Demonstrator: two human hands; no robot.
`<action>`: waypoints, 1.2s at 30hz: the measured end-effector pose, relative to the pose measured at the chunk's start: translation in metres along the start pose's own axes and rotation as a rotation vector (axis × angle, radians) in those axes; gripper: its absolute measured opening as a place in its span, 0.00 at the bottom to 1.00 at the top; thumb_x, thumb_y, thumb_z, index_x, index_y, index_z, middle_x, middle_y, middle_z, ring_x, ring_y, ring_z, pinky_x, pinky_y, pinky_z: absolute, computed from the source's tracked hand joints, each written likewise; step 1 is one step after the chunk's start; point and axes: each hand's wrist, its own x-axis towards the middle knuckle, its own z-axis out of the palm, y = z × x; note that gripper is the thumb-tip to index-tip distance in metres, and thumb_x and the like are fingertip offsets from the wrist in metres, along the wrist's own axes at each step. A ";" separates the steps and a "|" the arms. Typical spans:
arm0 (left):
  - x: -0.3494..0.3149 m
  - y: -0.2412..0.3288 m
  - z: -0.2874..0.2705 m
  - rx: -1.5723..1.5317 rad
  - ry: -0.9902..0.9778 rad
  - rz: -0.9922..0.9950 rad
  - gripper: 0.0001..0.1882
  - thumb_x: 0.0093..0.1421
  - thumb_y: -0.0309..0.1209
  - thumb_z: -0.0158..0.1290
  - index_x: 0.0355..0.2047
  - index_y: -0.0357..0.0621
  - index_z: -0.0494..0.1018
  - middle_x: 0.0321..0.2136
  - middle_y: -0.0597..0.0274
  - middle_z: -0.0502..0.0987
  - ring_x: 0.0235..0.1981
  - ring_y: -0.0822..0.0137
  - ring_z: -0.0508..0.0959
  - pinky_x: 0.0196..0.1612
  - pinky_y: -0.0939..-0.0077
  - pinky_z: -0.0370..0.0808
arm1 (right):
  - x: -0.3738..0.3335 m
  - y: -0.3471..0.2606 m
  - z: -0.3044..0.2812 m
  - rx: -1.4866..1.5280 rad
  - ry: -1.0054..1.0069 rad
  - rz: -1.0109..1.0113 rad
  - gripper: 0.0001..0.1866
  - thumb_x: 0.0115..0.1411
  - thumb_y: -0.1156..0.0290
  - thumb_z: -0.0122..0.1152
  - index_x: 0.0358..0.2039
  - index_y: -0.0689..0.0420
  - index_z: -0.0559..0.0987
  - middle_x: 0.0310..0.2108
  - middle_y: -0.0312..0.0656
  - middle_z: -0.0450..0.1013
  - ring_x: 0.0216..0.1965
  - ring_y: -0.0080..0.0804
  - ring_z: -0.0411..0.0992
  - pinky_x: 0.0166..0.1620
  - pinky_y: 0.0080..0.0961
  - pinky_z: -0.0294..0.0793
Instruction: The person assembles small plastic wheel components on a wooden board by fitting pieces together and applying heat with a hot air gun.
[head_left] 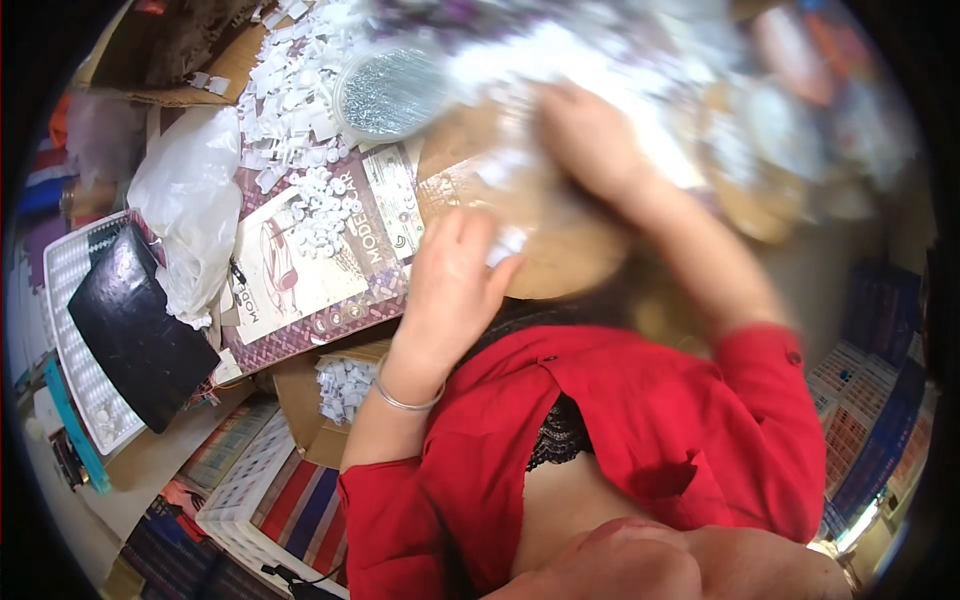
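My left hand (pixel 455 275) is closed near the table's front edge, with a small white plastic piece (pixel 508 244) pinched between thumb and fingers. Farther off to the right, my right hand (pixel 590 135) reaches to the bright heap of white pieces (pixel 520 70); motion smears its fingers, so what they hold is hidden. Beneath both hands lies a brown cardboard sheet (pixel 575 255). Left of them stands a clear round tub (pixel 390 92) full of tiny shiny metal parts. Small white round parts (pixel 325 212) sit in a cluster on the printed board (pixel 300 290).
Loose white plastic pieces (pixel 290 85) spread over the far left, beside an open cardboard box (pixel 165 50). A plastic bag (pixel 190 190) and a white basket (pixel 75 290) with a black sheet (pixel 140 325) are at left. Below the table edge, another box (pixel 300 400) contains white pieces.
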 end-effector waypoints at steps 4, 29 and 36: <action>0.003 -0.002 0.019 -0.015 0.078 0.038 0.14 0.50 0.25 0.64 0.37 0.38 0.76 0.31 0.52 0.74 0.34 0.51 0.75 0.39 0.61 0.72 | -0.039 -0.019 -0.027 0.245 -0.078 0.078 0.06 0.59 0.69 0.60 0.30 0.59 0.78 0.29 0.47 0.73 0.32 0.49 0.75 0.36 0.40 0.76; 0.023 -0.006 0.032 -0.023 0.110 0.097 0.12 0.51 0.24 0.63 0.37 0.39 0.78 0.29 0.55 0.75 0.31 0.55 0.75 0.35 0.64 0.73 | -0.068 -0.026 -0.023 0.321 -0.021 -0.087 0.12 0.56 0.72 0.59 0.42 0.53 0.80 0.30 0.42 0.71 0.34 0.39 0.75 0.35 0.32 0.77; 0.024 -0.006 0.032 0.000 0.117 0.132 0.13 0.50 0.25 0.64 0.37 0.40 0.79 0.29 0.56 0.75 0.31 0.55 0.75 0.35 0.66 0.73 | -0.039 -0.032 -0.050 0.819 -0.490 0.635 0.09 0.59 0.69 0.62 0.31 0.63 0.81 0.22 0.42 0.78 0.17 0.25 0.76 0.22 0.25 0.75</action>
